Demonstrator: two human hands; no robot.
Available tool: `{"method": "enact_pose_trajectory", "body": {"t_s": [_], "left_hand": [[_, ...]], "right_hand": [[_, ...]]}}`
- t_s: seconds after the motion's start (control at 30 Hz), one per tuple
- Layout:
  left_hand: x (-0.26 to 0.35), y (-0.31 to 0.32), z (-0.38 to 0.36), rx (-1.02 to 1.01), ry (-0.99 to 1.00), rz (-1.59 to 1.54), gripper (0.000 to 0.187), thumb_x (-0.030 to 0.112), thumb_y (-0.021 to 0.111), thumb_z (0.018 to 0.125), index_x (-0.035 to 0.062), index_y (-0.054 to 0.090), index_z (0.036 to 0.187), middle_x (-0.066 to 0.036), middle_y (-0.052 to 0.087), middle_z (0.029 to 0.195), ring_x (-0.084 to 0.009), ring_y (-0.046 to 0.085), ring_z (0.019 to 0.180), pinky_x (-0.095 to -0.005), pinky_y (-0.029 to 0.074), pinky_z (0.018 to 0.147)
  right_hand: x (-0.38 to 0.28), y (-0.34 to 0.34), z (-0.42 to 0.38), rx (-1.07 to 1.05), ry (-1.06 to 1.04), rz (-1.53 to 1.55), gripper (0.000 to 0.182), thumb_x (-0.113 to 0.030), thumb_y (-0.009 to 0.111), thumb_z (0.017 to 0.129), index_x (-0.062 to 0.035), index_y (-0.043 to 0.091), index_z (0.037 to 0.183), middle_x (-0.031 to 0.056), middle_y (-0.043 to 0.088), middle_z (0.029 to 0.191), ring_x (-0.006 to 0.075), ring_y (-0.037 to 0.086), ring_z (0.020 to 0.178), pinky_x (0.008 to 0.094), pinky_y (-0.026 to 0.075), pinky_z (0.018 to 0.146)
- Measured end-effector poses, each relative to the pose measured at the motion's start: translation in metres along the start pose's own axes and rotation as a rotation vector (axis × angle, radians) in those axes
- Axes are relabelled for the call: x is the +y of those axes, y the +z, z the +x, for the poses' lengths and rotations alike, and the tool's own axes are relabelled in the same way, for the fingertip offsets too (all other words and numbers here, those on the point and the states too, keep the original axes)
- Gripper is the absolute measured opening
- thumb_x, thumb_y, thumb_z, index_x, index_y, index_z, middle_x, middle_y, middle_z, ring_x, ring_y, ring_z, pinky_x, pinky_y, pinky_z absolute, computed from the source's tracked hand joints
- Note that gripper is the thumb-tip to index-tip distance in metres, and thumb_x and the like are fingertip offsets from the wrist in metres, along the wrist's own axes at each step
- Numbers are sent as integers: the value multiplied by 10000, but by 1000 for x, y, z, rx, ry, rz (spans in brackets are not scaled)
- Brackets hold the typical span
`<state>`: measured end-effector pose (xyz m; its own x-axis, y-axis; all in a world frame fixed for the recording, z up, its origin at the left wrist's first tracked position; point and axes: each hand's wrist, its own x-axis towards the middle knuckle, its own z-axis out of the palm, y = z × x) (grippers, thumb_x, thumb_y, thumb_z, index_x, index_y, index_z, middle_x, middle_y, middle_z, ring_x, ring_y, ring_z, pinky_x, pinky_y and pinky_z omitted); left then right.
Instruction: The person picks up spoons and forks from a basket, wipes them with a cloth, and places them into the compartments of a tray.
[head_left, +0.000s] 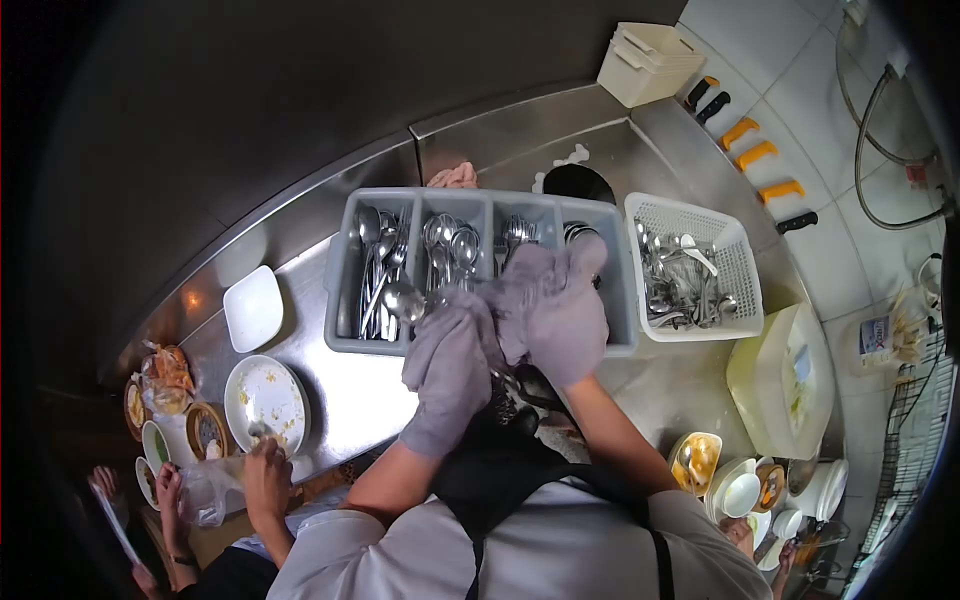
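Observation:
Purple-grey fabric, a cloth or loose gloves, covers both of my hands over the grey four-compartment cutlery tray [340,320]. From the fabric round my left hand [450,350] sticks out a metal spoon [405,301], its bowl pointing left and its handle hidden. My right hand [560,320] touches the left one, its fabric bunched over the right-hand compartments; its fingers are closed, and what they hold is hidden. Spoons and forks [380,250] fill the left compartment, with more spoons [450,240] and forks [518,232] alongside.
A white perforated basket [745,250] of cutlery stands right of the tray. Beyond it are a pale tub [780,390] and dishes [742,492]. At left lie a square dish [253,308] and a food-stained plate [265,400], near other people's hands [265,485]. Knives [755,153] line the wall.

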<state>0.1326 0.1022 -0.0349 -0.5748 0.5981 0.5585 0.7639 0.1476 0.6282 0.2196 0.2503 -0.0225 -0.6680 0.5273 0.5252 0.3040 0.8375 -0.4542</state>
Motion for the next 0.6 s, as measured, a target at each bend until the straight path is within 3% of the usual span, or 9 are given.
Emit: {"method": "enact_pose_trajectory", "body": {"t_s": [0.07, 0.13, 0.23, 0.27, 0.37, 0.4, 0.43, 0.5, 0.6], "left_hand": [[4, 1, 16, -5, 72, -68, 99, -21, 673, 743, 10, 642, 832, -128, 661, 883, -288, 658, 821, -367, 529, 766], [18, 4, 31, 185, 237, -63, 76, -25, 656, 763, 34, 638, 805, -103, 655, 861, -263, 663, 828, -371, 530, 765], [46, -7, 50, -363, 198, 82, 226, 42, 614, 871, 2, 685, 1082, -173, 672, 967, -300, 657, 951, -407, 502, 884], [46, 5, 48, -418, 194, 143, 234, 68, 625, 872, 4, 664, 1093, -174, 657, 990, -313, 641, 969, -412, 495, 879], [44, 41, 45, -429, 127, -113, 254, 119, 647, 874, 2, 614, 1097, -174, 623, 1004, -333, 611, 974, -410, 487, 865], [51, 46, 49, -404, 182, -140, 254, 127, 651, 876, 0, 597, 1088, -170, 614, 990, -335, 606, 961, -406, 487, 857], [58, 51, 54, -379, 238, -165, 257, 136, 656, 877, -3, 580, 1079, -167, 604, 976, -337, 600, 947, -403, 487, 849], [80, 58, 63, -457, 65, -302, 167, 108, 654, 874, 15, 562, 980, -141, 600, 923, -318, 609, 905, -404, 484, 812], [95, 84, 55, -416, 104, -124, 144, 97, 663, 860, 43, 536, 903, -117, 587, 899, -291, 594, 867, -388, 480, 790]], "right_hand": [[5, 6, -30, -25, -129, -68, 224, -125, 592, 932, 68, 599, 1045, 210, 662, 793, 396, 675, 691, 463, 534, 605], [-8, -15, -44, -152, -270, -230, 193, -134, 612, 911, 51, 614, 967, 215, 651, 766, 397, 663, 653, 466, 517, 569], [-28, -48, -48, -380, 132, 35, 176, -93, 562, 959, 34, 476, 1046, 173, 549, 839, 333, 611, 828, 366, 497, 727], [-15, -45, -53, -318, -95, -133, 198, -77, 565, 953, 33, 451, 1070, 160, 532, 819, 323, 591, 782, 366, 485, 687], [10, -38, -78, -247, -74, -29, 154, -57, 571, 904, -24, 502, 1038, 111, 508, 763, 276, 541, 709, 375, 446, 637], [5, -46, -86, -282, 226, 368, 129, -79, 577, 887, -35, 554, 1006, 105, 536, 766, 263, 562, 737, 369, 455, 669], [6, -52, -85, -321, 322, 540, 74, -102, 584, 903, -54, 562, 956, 83, 537, 778, 244, 559, 731, 370, 463, 656], [7, -62, -83, -355, 546, 873, 100, -148, 597, 937, -92, 579, 856, 39, 539, 801, 206, 554, 718, 370, 479, 630], [25, -53, -107, -385, 409, 258, 96, -163, 597, 946, -92, 587, 881, 42, 568, 832, 213, 576, 752, 379, 494, 654]]}}
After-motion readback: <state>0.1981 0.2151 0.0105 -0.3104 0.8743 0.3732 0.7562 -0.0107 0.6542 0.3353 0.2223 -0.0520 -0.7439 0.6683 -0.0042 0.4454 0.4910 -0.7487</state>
